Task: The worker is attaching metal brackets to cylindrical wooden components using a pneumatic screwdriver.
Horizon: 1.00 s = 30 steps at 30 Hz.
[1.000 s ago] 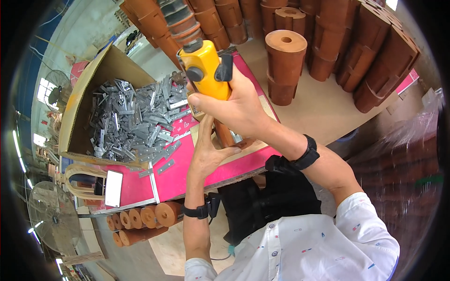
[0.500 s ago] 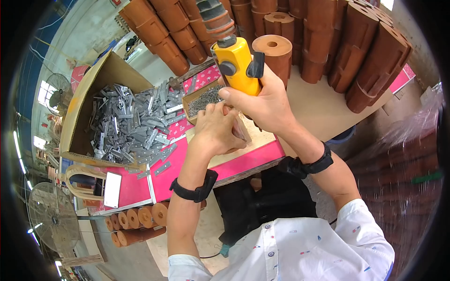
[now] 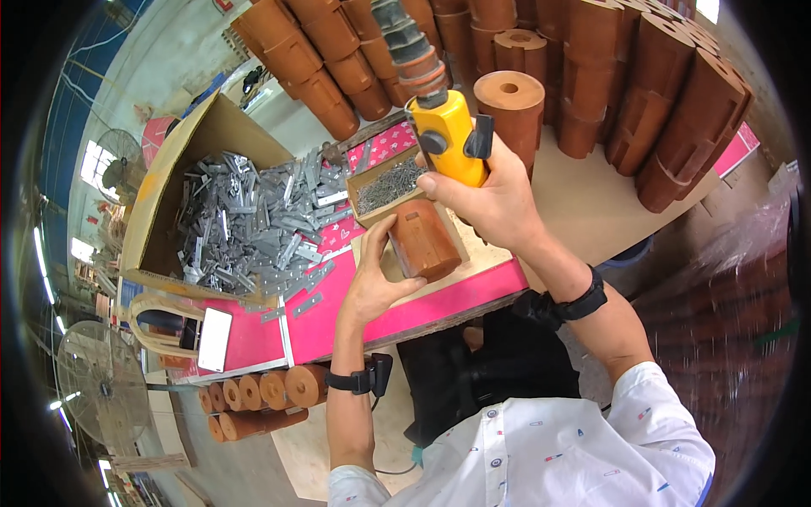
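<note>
A short brown wooden cylinder (image 3: 428,245) with a small slot in its side lies on a pale board on the pink table edge. My left hand (image 3: 369,283) holds it from the left, thumb at the near end and fingers at the far end. Above and beyond it, my right hand (image 3: 498,198) is wrapped round a yellow power screwdriver (image 3: 452,139) with a black lever, joined to a dark hose. The tool's lower end is hidden behind my hand. Just past the cylinder stands a small box of loose screws (image 3: 393,188).
Flat metal plates (image 3: 253,220) spill from a cardboard box (image 3: 145,211) at the left. Brown cylinders (image 3: 583,84) stand stacked along the back and right. A phone (image 3: 214,340) leans on a wooden holder at the front left, with more cylinders (image 3: 274,389) below the table.
My left hand has shifted from over the cylinder to its left side, leaving most of the cylinder in sight. My right hand still holds the screwdriver. The whole view has moved slightly.
</note>
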Available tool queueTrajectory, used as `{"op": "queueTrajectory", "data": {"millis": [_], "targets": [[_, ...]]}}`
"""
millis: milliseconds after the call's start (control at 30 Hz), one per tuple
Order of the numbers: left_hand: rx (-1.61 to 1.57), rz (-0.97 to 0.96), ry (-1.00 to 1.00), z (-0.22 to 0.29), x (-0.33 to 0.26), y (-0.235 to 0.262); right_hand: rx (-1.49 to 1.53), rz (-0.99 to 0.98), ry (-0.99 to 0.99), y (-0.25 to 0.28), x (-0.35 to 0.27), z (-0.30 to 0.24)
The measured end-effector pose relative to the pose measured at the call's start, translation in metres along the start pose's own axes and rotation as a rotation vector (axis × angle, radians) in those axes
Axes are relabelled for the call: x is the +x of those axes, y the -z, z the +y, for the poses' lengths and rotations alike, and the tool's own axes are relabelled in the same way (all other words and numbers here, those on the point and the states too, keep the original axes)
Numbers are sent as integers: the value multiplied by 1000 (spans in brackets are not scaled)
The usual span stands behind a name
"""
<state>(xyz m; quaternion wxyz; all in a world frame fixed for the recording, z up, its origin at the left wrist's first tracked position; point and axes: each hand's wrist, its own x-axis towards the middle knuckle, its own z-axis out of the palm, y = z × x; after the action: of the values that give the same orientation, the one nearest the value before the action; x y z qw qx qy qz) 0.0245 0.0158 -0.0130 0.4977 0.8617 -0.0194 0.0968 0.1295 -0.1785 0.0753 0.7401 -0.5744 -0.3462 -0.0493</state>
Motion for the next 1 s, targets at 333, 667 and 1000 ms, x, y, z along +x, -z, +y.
{"op": "queueTrajectory", "data": {"millis": [333,667,1000], "targets": [[-204,-18,40,-8,0,-3,2,-22,-39,-13,0,0],[-327,-16,20,-10,-2,-9,79,-50,-95,-14,-2,2],[854,356,292,-41,-19,66,112,-49,-81,-9,0,-2]]}}
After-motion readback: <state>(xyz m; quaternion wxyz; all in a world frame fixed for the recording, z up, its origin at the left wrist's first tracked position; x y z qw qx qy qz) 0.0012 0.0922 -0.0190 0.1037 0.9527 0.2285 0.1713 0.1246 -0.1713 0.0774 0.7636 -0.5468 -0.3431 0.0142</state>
